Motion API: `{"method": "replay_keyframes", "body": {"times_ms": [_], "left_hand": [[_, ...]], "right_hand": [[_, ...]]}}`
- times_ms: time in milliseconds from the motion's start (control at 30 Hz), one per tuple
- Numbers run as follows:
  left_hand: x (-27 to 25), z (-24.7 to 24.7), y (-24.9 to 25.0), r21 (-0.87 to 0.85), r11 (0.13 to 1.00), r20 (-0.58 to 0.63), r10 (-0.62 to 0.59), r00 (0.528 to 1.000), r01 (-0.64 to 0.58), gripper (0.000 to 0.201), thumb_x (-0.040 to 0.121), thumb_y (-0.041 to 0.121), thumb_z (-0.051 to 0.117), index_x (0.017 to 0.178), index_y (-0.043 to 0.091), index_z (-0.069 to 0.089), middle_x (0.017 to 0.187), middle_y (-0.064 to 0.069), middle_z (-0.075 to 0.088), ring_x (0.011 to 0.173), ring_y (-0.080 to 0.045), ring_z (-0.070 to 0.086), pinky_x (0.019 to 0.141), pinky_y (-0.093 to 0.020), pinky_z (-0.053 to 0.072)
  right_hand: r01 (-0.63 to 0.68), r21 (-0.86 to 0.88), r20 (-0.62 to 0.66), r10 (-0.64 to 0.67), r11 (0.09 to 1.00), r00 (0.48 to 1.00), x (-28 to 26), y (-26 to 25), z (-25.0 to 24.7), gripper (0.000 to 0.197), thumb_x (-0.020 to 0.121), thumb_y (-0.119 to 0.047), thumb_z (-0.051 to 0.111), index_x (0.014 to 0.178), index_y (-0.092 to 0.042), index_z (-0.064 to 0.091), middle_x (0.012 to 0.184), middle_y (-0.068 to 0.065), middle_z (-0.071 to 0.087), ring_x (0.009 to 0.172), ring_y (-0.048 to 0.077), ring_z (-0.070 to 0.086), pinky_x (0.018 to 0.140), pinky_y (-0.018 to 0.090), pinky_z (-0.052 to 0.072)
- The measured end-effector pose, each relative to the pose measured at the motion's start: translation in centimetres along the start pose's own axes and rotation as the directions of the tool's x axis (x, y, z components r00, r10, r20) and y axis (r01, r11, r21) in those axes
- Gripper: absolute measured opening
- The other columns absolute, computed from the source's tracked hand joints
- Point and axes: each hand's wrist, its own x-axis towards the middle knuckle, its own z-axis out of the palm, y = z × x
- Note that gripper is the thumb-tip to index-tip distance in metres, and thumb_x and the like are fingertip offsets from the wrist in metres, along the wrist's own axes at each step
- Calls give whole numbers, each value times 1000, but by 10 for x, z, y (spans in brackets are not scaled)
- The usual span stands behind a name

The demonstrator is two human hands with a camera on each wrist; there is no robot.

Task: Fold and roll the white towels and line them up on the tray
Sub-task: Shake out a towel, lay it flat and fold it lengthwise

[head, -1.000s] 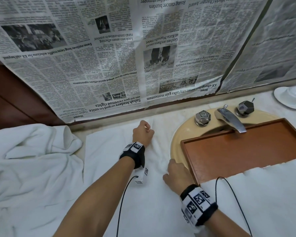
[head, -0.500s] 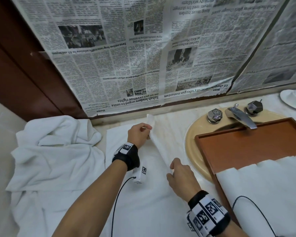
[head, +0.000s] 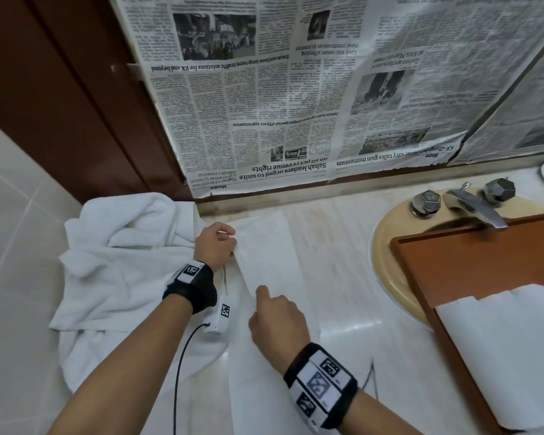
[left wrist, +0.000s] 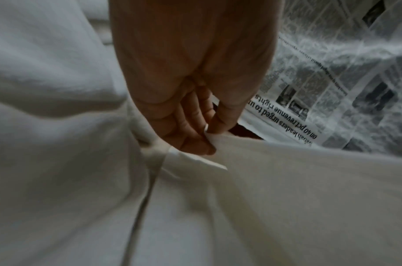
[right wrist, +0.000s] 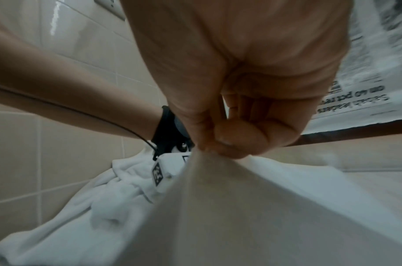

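Towel [head: 266, 265] edge pinched by both hands — left hand [left wrist: 190, 100], right hand [right wrist: 236, 115] — fingertip grips visible only in wrist views

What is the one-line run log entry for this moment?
step: folding towel | left hand: pinches edge | right hand: pinches edge | tray: holds rolled towels

Bathroom: basin [head: 387, 246] w/ faucet [head: 474, 208], marble counter [head: 343, 277], tiled wall [head: 10, 246].

tray [head: 471, 262] cut off, newspaper [left wrist: 345, 75] blurred
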Motion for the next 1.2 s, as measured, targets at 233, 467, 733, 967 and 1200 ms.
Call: {"method": "replay_keyframes", "body": {"times_ms": [233, 467, 733, 967, 1200], "left_hand": [[9, 7, -20, 260, 965, -124, 79, 989, -45, 18, 83, 1, 59, 96, 7, 68, 84, -4, 60, 78, -19, 55, 74, -22, 40], [15, 13, -29, 316, 938, -20, 158, 987, -144, 39, 82, -7, 51, 111, 15, 65, 84, -1, 56, 78, -16, 51, 71, -19, 33], [24, 12, -29, 301, 943, 23, 140, 990, -140, 59, 80, -9, 51, 136, 12, 55, 103, -3, 57, 101, -26, 56, 96, -31, 43], [21, 18, -18, 521, 851, 57, 43, 997, -67, 56, 92, 10, 50, 148, 6, 41, 160, -9, 24, 142, -32, 32, 115, -40, 29], [-17, 25, -34, 549, 821, 99, 124, 987, -158, 44, 90, 9, 57, 134, 3, 56, 143, -17, 44, 127, -33, 46, 109, -36, 33]], "right_hand": [[1, 24, 93, -4, 1000, 996, 21, -15, 43, 17, 91, -3, 38, 96, -15, 28, 68, 1, 24, 55, 20, 26, 47, 31, 20], [1, 77, 99, -9, 997, 995, 29, -1, 53, 13, 94, -12, 42, 94, -13, 29, 69, 0, 29, 68, 28, 40, 47, 32, 19], [9, 108, 177, -28, 994, 984, 32, 16, 65, 9, 93, -18, 44, 95, -12, 37, 73, 1, 40, 69, 29, 46, 49, 31, 27], [39, 340, 245, -128, 939, 961, 31, 38, 55, 34, 94, -33, 54, 122, -13, 56, 109, 8, 63, 93, 22, 58, 85, 34, 50], [30, 103, 107, -41, 994, 993, 43, 94, 39, 63, 97, -40, 49, 152, -21, 22, 136, 4, 36, 122, 25, 42, 94, 38, 47]]}}
